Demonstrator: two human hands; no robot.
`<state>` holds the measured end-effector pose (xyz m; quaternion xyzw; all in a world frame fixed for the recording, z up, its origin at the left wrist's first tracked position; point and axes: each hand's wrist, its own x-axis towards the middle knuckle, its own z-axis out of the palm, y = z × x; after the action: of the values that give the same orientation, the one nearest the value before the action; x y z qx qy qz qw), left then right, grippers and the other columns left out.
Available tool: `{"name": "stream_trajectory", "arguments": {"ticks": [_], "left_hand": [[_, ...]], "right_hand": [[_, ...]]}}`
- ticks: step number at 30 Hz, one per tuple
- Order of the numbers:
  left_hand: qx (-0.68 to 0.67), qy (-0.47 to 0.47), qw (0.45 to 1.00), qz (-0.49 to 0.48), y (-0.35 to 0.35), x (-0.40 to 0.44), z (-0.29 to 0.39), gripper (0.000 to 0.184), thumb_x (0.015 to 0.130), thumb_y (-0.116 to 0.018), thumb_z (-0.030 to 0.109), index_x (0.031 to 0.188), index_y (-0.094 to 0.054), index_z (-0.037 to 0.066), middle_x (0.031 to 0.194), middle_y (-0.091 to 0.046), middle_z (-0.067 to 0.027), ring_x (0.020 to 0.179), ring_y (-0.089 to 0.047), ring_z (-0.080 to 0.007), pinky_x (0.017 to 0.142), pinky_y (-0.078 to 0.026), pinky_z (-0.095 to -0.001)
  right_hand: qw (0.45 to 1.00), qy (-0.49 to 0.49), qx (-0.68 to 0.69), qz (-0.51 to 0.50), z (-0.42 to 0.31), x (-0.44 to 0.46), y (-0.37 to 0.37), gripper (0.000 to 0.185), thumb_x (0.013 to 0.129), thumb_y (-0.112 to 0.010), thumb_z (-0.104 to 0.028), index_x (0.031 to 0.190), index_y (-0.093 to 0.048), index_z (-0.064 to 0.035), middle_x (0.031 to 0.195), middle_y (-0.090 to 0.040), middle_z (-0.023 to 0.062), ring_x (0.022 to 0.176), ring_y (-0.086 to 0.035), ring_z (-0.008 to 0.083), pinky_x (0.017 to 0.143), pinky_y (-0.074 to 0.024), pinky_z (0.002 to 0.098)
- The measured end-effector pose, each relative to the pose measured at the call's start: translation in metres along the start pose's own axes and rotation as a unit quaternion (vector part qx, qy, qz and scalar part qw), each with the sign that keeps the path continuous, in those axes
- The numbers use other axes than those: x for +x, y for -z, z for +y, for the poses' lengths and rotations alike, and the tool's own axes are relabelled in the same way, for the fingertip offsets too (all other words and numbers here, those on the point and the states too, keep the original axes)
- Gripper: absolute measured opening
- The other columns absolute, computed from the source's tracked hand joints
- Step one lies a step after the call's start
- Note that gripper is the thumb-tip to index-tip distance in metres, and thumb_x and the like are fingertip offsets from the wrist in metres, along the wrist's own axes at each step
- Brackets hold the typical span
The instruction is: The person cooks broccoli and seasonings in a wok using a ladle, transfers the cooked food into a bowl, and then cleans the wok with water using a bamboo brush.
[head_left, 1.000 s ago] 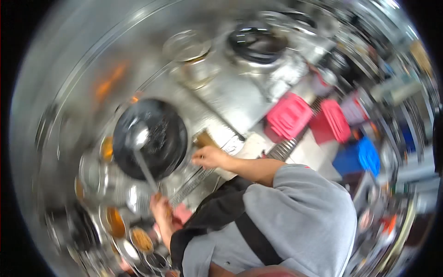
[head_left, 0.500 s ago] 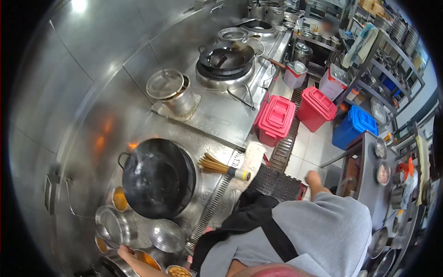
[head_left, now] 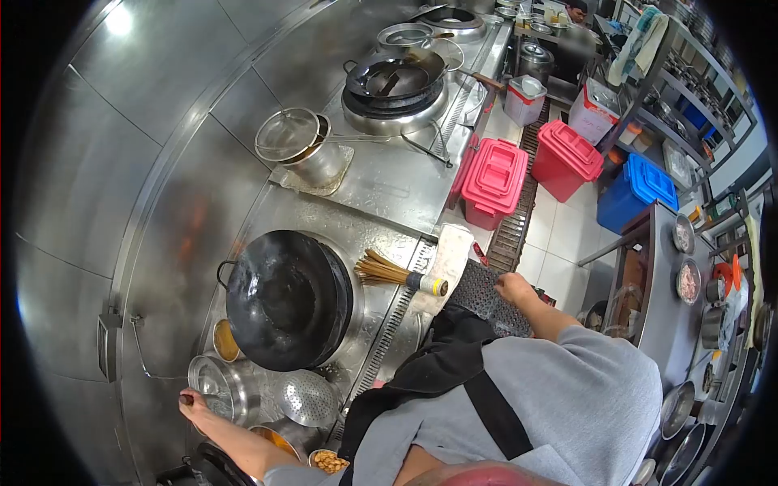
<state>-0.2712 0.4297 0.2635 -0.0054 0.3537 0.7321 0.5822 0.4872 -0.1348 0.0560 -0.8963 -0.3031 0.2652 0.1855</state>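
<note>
At the lower left my left hand [head_left: 194,409] is closed round a dark-ended handle, apparently that of a ladle [head_left: 217,404] whose metal bowl shows at the steel pot [head_left: 212,379]. Beside that pot lies a round perforated strainer [head_left: 309,398]. A large black wok [head_left: 284,300] sits tilted on the burner, with a wet sheen inside. My right hand [head_left: 513,288] hangs by my side above the black floor mat [head_left: 491,304], its fingers curled with nothing visible in them. Nearest to it on the counter edge are a bamboo brush [head_left: 401,273] and a folded cloth [head_left: 447,263].
A second wok [head_left: 395,77] and a pot topped with a mesh strainer [head_left: 290,134] stand farther along the range. Red bins [head_left: 494,178] and a blue bin [head_left: 640,194] line the aisle. A side table [head_left: 640,267] holds bowls. Another person [head_left: 576,12] is at the back.
My left hand has moved left and up, from the pot's near side to the dark-ended handle. My right hand has moved left and up. The view has shifted slightly.
</note>
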Motion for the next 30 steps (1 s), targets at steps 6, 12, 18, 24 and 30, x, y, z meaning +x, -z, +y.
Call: {"name": "stream_trajectory", "arguments": {"ticks": [6, 12, 18, 24, 30], "left_hand": [[0.246, -0.067, 0.967, -0.019, -0.026, -0.023, 0.028, 0.014, 0.074, -0.053, 0.005, 0.063, -0.045, 0.007, 0.056, -0.044, -0.0028, 0.049, -0.043, -0.015, 0.043, -0.035, -0.0236], [0.663, -0.105, 0.733, 0.113, 0.067, 0.014, 0.033, 0.021, 0.078, -0.06, 0.022, 0.062, -0.051, 0.013, 0.052, -0.045, -0.0002, 0.04, -0.037, -0.0145, 0.038, -0.03, -0.0325], [0.302, -0.087, 0.949, 0.025, 0.086, -0.073, -0.033, 0.012, 0.076, -0.058, 0.001, 0.064, -0.055, 0.004, 0.063, -0.056, -0.008, 0.05, -0.047, -0.0191, 0.048, -0.043, -0.0316], [0.055, -0.081, 0.995, -0.02, 0.033, -0.081, -0.042, 0.016, 0.07, -0.054, -0.007, 0.059, -0.045, 0.003, 0.057, -0.046, -0.0075, 0.049, -0.045, -0.0196, 0.047, -0.043, -0.0274], [0.117, -0.006, 0.989, -0.093, -0.062, -0.06, -0.034, 0.019, 0.072, -0.054, -0.007, 0.06, -0.043, 0.002, 0.059, -0.047, -0.0081, 0.049, -0.049, -0.0192, 0.045, -0.05, -0.024]], "right_hand": [[0.997, -0.039, -0.073, -0.001, 0.035, 0.002, 0.014, 0.029, 0.078, -0.064, -0.025, 0.096, -0.07, -0.0031, 0.096, -0.068, 0.0211, 0.094, -0.065, 0.0368, 0.087, -0.0507, 0.0442], [0.988, -0.086, -0.125, -0.016, 0.09, -0.007, 0.014, 0.025, 0.079, -0.06, -0.022, 0.085, -0.07, -0.0005, 0.085, -0.068, 0.0213, 0.075, -0.068, 0.0336, 0.075, -0.0538, 0.0424], [0.979, -0.166, 0.026, -0.118, 0.097, 0.024, -0.001, 0.018, 0.087, -0.062, -0.014, 0.095, -0.066, 0.0007, 0.066, -0.063, 0.0113, 0.047, -0.063, 0.0205, 0.038, -0.0479, 0.0326], [0.998, 0.034, -0.006, -0.048, 0.111, 0.094, -0.03, 0.025, 0.089, -0.06, -0.018, 0.102, -0.066, 0.0025, 0.067, -0.063, 0.0127, 0.049, -0.064, 0.0196, 0.04, -0.0496, 0.0317], [0.996, -0.036, 0.06, -0.059, 0.052, 0.077, -0.001, 0.028, 0.088, -0.06, -0.017, 0.107, -0.066, 0.0026, 0.066, -0.064, 0.0117, 0.047, -0.063, 0.0181, 0.041, -0.0496, 0.0316]]}}
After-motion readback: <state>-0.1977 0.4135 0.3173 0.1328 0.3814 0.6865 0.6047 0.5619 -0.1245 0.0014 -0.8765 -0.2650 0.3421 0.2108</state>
